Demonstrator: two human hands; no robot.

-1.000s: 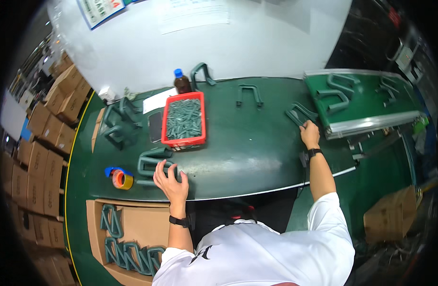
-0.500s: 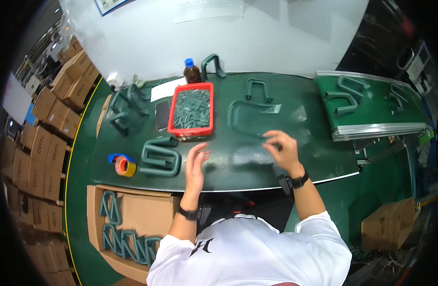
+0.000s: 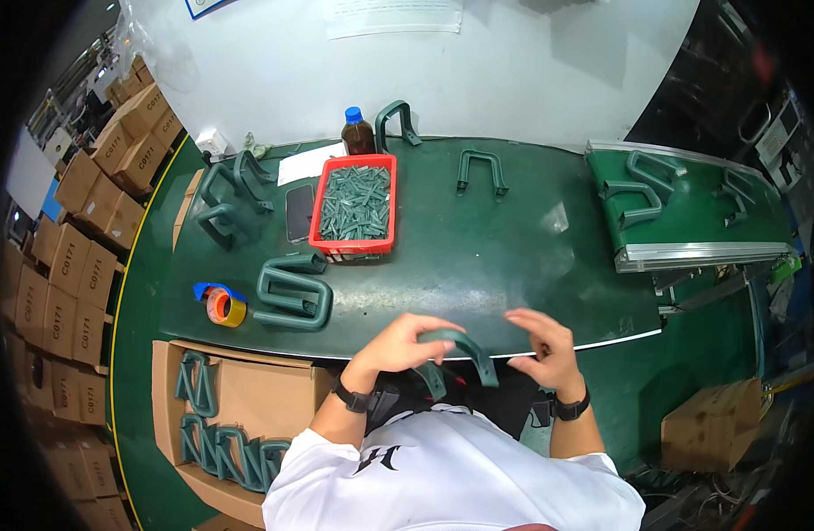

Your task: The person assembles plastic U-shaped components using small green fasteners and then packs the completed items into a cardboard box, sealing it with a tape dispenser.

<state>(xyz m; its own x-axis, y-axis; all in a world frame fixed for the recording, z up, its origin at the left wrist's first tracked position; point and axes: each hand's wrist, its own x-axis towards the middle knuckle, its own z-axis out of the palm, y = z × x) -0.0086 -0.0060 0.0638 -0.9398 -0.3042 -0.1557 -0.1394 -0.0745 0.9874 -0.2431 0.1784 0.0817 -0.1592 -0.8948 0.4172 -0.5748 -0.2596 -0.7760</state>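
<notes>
Just over the table's front edge, my left hand point(image 3: 408, 343) is closed on a dark green U-shaped handle point(image 3: 467, 343), its two ends pointing down toward my lap. To the right of that piece, my right hand point(image 3: 548, 350) is open, thumb and fingers apart, close to the handle's right end but seemingly not touching it. More green handles point(image 3: 293, 296) lie on the table to the left of my hands. Farther off, another handle point(image 3: 483, 168) stands by itself.
A red bin point(image 3: 313, 232) of small green strips sits mid-table, beside a phone point(image 3: 299, 212) and brown bottle point(image 3: 358, 140). Tape rolls point(image 3: 224, 306) lie at left. An open carton point(image 3: 256, 389) holds several handles. A conveyor point(image 3: 601, 212) carrying handles stands at right.
The large handle that was mid-table, blurred, has come toward me and is now in my left hand. Both hands have drawn back to the table's front edge; my right hand has opened.
</notes>
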